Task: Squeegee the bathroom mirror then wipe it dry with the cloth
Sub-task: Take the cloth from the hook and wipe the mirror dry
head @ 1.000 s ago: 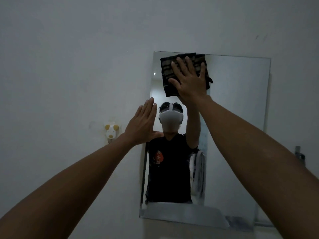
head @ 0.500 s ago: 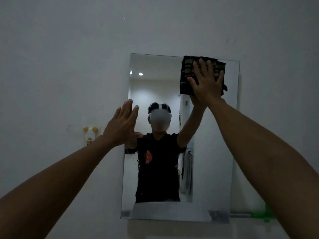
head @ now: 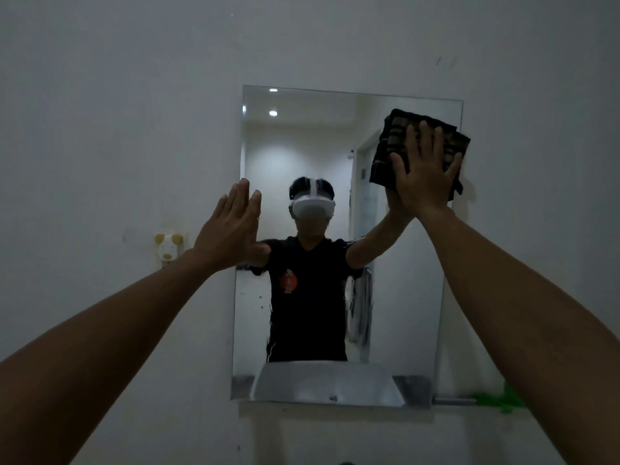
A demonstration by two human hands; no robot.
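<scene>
The right hand [head: 424, 182] presses a dark folded cloth [head: 399, 139] flat against the mirror [head: 402, 313] near its top right corner, fingers straight and spread. The left hand [head: 231, 229] is raised at the mirror's left edge, fingers straight and together, holding nothing. A small animal-shaped hook [head: 167, 248] is on the wall to the left.

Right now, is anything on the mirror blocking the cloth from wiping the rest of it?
Nothing visible does. The right hand presses the cloth flat at the mirror's upper right; the left hand overlaps only its left edge.
</scene>
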